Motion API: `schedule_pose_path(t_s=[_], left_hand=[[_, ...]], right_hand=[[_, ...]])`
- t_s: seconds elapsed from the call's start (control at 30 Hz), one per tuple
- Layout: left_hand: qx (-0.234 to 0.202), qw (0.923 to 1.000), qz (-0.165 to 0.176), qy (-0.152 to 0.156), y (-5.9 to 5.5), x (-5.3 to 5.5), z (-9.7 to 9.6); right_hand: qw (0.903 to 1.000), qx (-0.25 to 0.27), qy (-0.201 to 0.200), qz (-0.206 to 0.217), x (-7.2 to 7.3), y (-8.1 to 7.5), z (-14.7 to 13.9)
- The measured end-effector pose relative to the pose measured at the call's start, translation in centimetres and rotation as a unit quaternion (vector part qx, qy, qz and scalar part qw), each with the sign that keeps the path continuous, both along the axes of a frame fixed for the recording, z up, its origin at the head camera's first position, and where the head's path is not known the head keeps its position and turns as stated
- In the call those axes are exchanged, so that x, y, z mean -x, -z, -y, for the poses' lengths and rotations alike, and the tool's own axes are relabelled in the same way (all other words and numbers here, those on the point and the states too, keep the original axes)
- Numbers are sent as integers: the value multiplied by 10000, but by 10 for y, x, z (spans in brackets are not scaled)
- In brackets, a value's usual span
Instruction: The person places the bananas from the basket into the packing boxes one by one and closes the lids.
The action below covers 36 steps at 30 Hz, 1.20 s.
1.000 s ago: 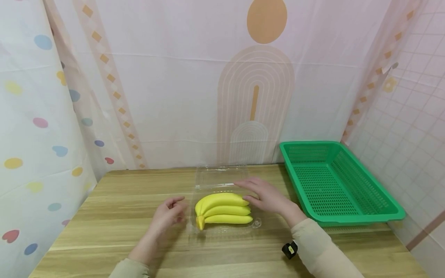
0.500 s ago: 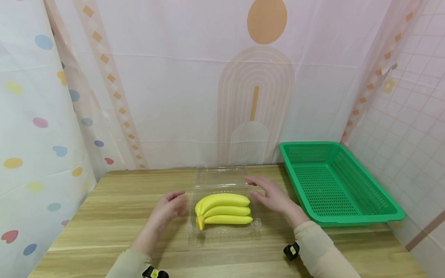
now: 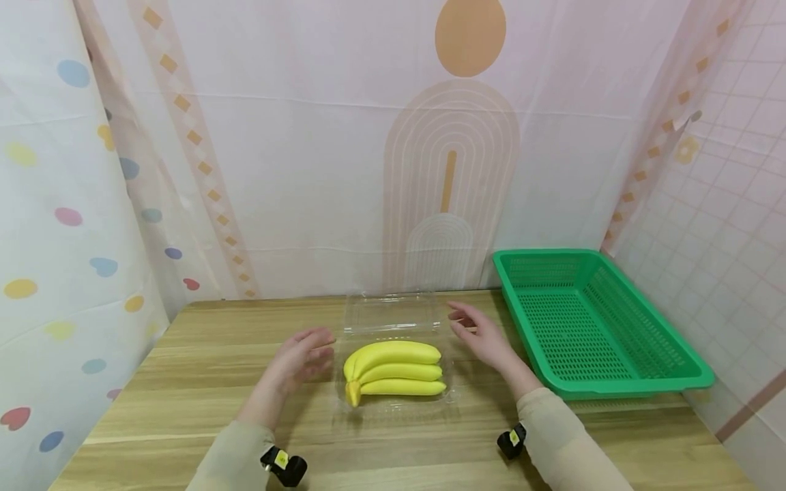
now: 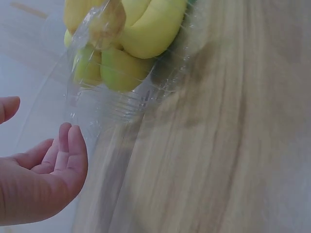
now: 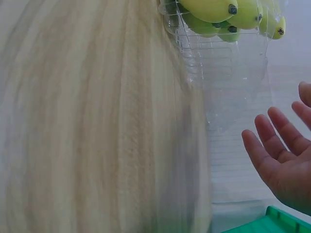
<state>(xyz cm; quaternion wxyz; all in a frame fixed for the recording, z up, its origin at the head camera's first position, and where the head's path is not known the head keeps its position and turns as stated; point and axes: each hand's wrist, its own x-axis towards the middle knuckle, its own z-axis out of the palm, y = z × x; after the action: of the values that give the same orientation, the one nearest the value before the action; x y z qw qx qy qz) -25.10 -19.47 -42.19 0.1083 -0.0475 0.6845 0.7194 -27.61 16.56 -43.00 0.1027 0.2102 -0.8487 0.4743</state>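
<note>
A bunch of yellow bananas (image 3: 396, 368) lies in a clear plastic clamshell box (image 3: 393, 408), its stem end toward the left. The hinged lid (image 3: 393, 314) of the box is folded back toward the wall. On the box's left side hovers my left hand (image 3: 303, 358), fingers relaxed and holding nothing; its fingertips are close to the box wall, and I cannot tell whether they touch. Beyond the right rear side, my right hand (image 3: 482, 337) is apart from the box with fingers spread. Banana tips (image 5: 233, 9) show through the plastic in the right wrist view.
To the right, a green perforated basket (image 3: 614, 390) stands on the wooden table (image 3: 215, 368). A patterned curtain (image 3: 307, 191) hangs behind the table's back edge. Black cameras (image 3: 284, 466) sit on both wrists.
My right hand has drawn away from the box, to the right and slightly back. My left hand has shifted a little farther back beside the box. The bananas and box stay put.
</note>
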Motion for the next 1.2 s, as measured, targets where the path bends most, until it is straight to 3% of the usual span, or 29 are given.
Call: schedule_pose_path(t_s=[0.17, 0.3, 0.6, 0.9, 1.2], left_hand=[[-225, 9995, 207, -3, -1, 7, -1], [-424, 9985, 333, -44, -2, 13, -2], [-850, 9943, 618, -155, -2, 24, -7], [-1106, 9900, 759, -436, -5, 35, -8], [-1323, 9849, 915, -640, -7, 47, -12]], right_hand=[[9904, 889, 245, 1032, 3, 1, 1], [9778, 1402, 390, 1507, 5, 3, 2], [9616, 1841, 509, 1970, 10, 8, 6], [9376, 2310, 590, 2532, 22, 9, 12], [9251, 2500, 720, 2765, 34, 11, 15]])
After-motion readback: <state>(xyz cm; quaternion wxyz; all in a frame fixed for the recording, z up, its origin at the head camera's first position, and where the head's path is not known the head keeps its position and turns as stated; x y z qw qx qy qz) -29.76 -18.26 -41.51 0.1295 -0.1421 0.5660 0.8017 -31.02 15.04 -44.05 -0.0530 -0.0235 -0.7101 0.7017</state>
